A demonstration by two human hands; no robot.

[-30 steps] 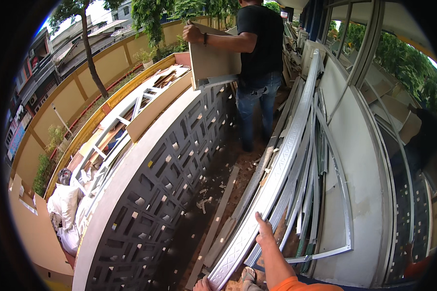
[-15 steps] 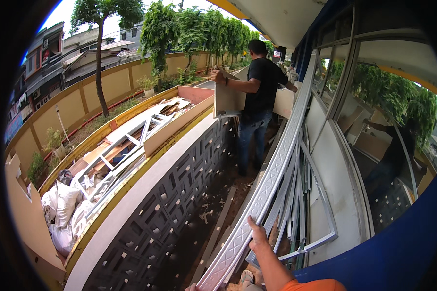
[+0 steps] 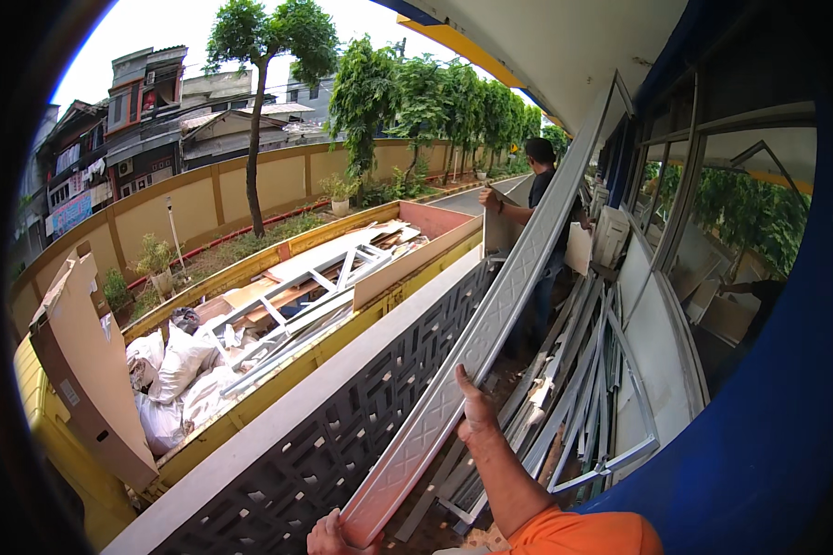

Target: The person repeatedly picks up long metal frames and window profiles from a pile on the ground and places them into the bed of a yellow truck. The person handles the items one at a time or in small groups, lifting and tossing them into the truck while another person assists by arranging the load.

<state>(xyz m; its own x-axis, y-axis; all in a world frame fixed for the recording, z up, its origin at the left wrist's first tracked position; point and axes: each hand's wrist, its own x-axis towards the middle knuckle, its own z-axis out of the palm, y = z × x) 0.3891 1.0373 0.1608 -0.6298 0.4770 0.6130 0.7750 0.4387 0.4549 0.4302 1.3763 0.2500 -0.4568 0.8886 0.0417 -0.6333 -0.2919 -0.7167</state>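
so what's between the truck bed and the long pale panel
In the head view, a low grey openwork wall stands between truck bed and panel.

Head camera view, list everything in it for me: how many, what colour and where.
Patterned strip: one, pale grey, slanting across the middle
Loose strips: many, mostly grey, heaped along the building
Low pierced wall: one, grey, left of the strip
Truck bed: one, yellow, beyond that wall
Sacks: several, white, in the truck bed
Ladder-like frame: one, whitish, on the load
Cardboard: one, brown, upright, far left
Co-worker: one, dark top, behind the strip
Boundary wall: one, tan, background
Trees: several, green, background
Houses: several, mixed colours, upper left
Windows: several, dark-framed, right
Orange sleeve: one, bottom
Hands: two, left at the strip's lower end, right farther up
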